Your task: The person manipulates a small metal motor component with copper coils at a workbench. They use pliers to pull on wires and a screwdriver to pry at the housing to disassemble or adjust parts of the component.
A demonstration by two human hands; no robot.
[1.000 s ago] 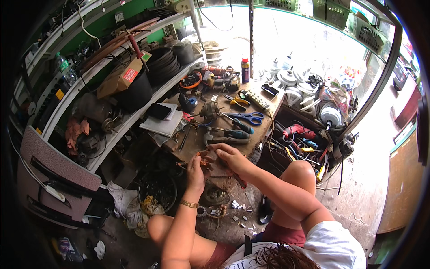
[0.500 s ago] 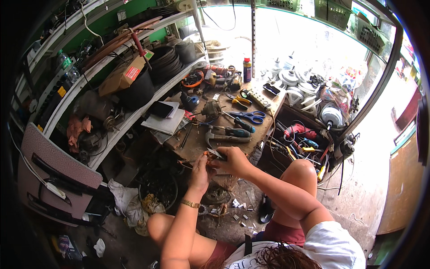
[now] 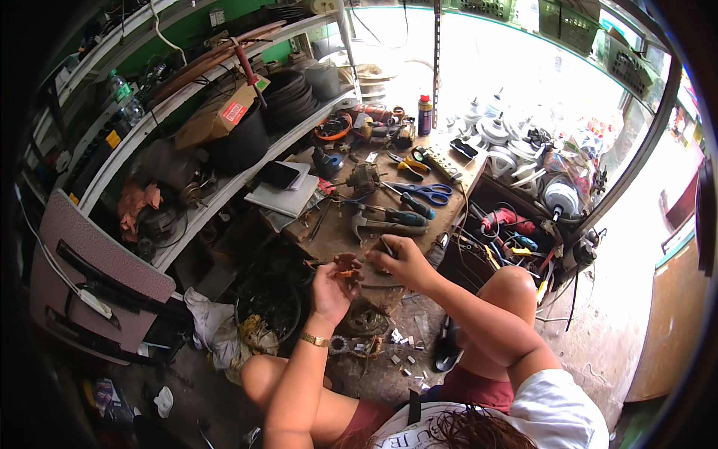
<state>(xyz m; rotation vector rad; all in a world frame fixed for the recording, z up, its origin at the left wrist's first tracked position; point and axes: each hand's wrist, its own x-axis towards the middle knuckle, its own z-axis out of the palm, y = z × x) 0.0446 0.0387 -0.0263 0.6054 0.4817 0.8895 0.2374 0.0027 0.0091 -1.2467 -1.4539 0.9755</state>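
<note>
My left hand (image 3: 333,293), with a gold band at its wrist, holds a small copper-wound motor part (image 3: 348,268) up over the near edge of the workbench. To its right, apart from it, my right hand (image 3: 404,262) is closed with thumb and fingers pinched together. A small dark item pokes out at its fingers, too hidden to name. Just beyond the hands lie a claw hammer (image 3: 389,227), a screwdriver (image 3: 415,206) and blue-handled scissors (image 3: 430,194). An open motor (image 3: 364,177) stands behind the hammer.
Yellow-and-black pliers (image 3: 409,165), a power strip (image 3: 443,163) and a spray can (image 3: 424,116) occupy the bench's far part. A tool drawer (image 3: 497,239) sits at the right. A phone (image 3: 280,175) rests on papers at the left. A dark basin (image 3: 268,303) stands below.
My right hand has drawn away to the right from the motor part, and the blade seen in it before no longer shows. My left hand has turned more palm up. The whole view has shifted slightly.
</note>
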